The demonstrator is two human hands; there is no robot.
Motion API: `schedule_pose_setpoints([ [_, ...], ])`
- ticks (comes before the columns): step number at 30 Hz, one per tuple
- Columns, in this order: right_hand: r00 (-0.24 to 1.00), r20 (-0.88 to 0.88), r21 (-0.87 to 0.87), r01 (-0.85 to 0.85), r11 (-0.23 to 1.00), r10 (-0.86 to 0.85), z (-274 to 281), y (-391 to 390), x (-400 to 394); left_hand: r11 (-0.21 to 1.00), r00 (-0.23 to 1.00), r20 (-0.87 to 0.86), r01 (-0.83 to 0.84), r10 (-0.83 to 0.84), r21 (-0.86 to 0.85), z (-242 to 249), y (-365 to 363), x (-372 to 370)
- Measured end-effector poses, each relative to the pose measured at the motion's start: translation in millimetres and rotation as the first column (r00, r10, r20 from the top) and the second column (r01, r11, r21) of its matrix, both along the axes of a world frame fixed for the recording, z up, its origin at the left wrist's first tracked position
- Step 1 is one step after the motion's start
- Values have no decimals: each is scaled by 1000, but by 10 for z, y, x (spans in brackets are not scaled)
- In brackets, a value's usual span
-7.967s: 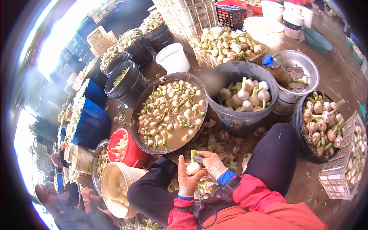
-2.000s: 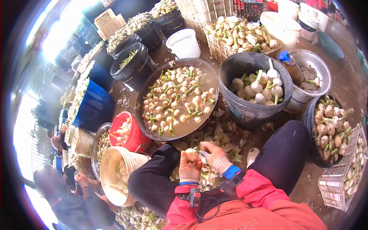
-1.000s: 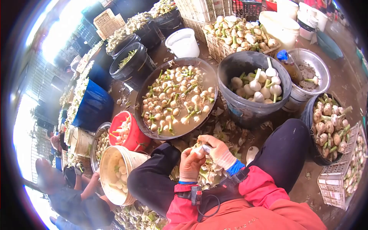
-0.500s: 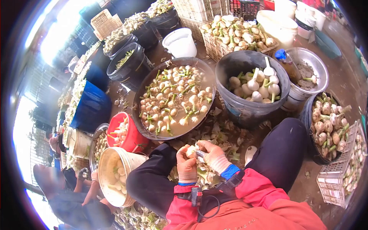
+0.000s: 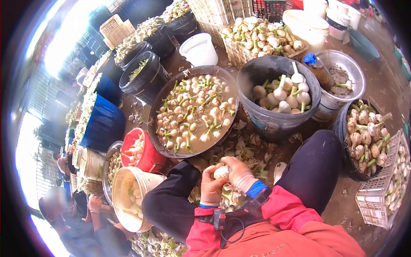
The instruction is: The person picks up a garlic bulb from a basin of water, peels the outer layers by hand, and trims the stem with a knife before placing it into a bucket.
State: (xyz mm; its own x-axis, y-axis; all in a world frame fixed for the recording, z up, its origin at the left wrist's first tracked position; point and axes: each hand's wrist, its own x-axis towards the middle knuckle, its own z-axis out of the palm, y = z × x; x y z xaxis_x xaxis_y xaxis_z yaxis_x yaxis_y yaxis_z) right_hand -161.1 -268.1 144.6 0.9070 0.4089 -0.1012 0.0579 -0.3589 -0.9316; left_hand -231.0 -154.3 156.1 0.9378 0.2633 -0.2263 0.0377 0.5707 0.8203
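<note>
A white garlic bulb (image 5: 221, 172) is held between the fingers of my left hand (image 5: 211, 187), above my lap. My right hand (image 5: 240, 174), closed, meets it from the right with fingertips against the bulb. A small knife shows in that hand in the earlier frame; now the fingers mostly hide it. Both hands wear pale orange-tinted gloves. Peeled skins and leaves (image 5: 233, 198) lie below them between my legs. In front stands a wide basin (image 5: 153, 136) of murky water with floating garlic bulbs. A dark bucket (image 5: 274, 122) holding cleaned bulbs with stems is to its right.
At left are a red bucket (image 5: 150, 159), a cream bucket (image 5: 150, 179) and another person (image 5: 92, 235) working. To the right, a black tub (image 5: 342, 143) of unpeeled garlic adjoins a crate (image 5: 374, 201). A metal basin (image 5: 363, 85) holds a blue-capped bottle (image 5: 321, 73).
The garlic bulb has turned and shows a rounder white side. My left fingers have shifted on it, and the knife blade has gone from sight. The person at left has moved their arm.
</note>
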Motion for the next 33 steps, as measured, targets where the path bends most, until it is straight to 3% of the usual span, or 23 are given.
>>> schedule_pose_setpoints([
  [2,989,-80,32,124,992,-122,-184,-10,95,991,995,2,96,-96,-94,134,-6,-21],
  [4,983,-104,63,158,985,-151,-271,-35,169,891,984,62,175,-164,-420,206,-7,-8],
  [6,970,-150,-171,164,971,-191,-265,-108,242,891,988,58,155,-144,-428,213,16,-27],
  [8,968,-146,-231,165,959,-202,-208,-141,229,840,988,123,141,-90,-524,198,56,-21],
  [10,989,101,14,106,994,-107,-193,-117,209,859,993,103,97,-51,-502,137,91,-16],
  [11,998,-39,176,62,982,-56,-187,-108,149,871,998,55,50,-27,-489,89,127,-24],
  [12,998,-39,172,62,983,-56,-40,-104,88,880,1000,7,5,-2,-475,42,144,-25],
  [14,968,-241,488,54,871,75,160,-75,-12,890,999,-28,-36,26,-454,-48,119,0],
  [16,984,-174,487,45,872,46,184,-34,-80,970,991,-48,-131,124,-207,-74,49,44],
  [18,999,-10,220,40,975,-39,229,-17,-108,980,981,-114,-168,155,-111,-118,-5,26],
  [20,996,58,173,57,983,-68,112,22,-108,990,989,-52,-139,141,25,-258,6,-31],
  [22,979,162,207,91,974,-126,28,43,-105,991,991,-25,-136,135,-19,-207,-10,-31],
  [23,979,162,207,92,974,-127,-15,39,-76,988,997,3,-77,78,-135,-169,0,-38],
  [24,993,-2,207,117,971,-119,-62,23,-31,969,999,37,-15,25,-246,-97,2,-40],
  [25,980,-166,204,140,969,-106,-122,13,10,969,999,36,-16,26,-245,-48,13,-50],
  [27,969,-183,155,194,969,-165,-376,21,119,865,984,112,174,-137,-470,49,18,-67],
  [29,931,-254,53,283,958,-261,-453,-65,206,833,967,178,247,-180,-495,267,-77,-13],
  [30,931,-254,52,283,958,-262,-417,-94,221,798,946,244,314,-216,-514,359,-117,0],
  [32,953,-95,-90,280,956,-288,-339,-127,225,828,960,209,268,-186,-493,361,-91,-20],
  [33,978,-31,-47,205,978,-207,-260,-157,216,847,970,155,239,-187,-476,267,-21,-30],
])
